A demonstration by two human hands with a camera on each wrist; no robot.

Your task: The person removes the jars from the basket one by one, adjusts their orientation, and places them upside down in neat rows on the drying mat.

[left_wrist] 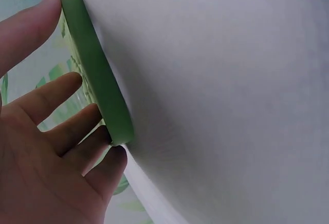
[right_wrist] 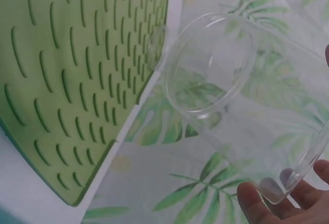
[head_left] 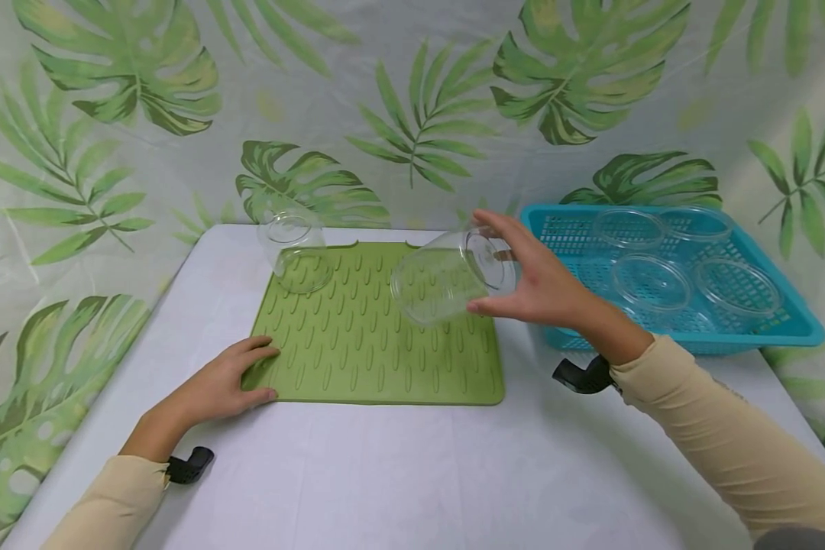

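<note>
My right hand (head_left: pixel 529 279) holds a clear cup (head_left: pixel 429 283) by its base end, thumb on the near side and fingers on the far side. The cup is tipped on its side above the green ridged mat (head_left: pixel 378 351), its wide rim facing left. In the right wrist view, fingertips (right_wrist: pixel 251 198) press on the cup's base edge. A second clear cup (head_left: pixel 302 263) stands at the mat's back left corner, wider end down. My left hand (head_left: pixel 227 382) rests at the mat's left edge, fingers spread; the left wrist view shows fingertips (left_wrist: pixel 74 80) along that edge.
A blue perforated basket (head_left: pixel 687 340) stands right of the mat, holding several clear cups (head_left: pixel 653 283). White cloth (head_left: pixel 385 473) covers the table. A leaf-print curtain (head_left: pixel 440 46) hangs behind. Each wrist carries a black mount (head_left: pixel 584 376).
</note>
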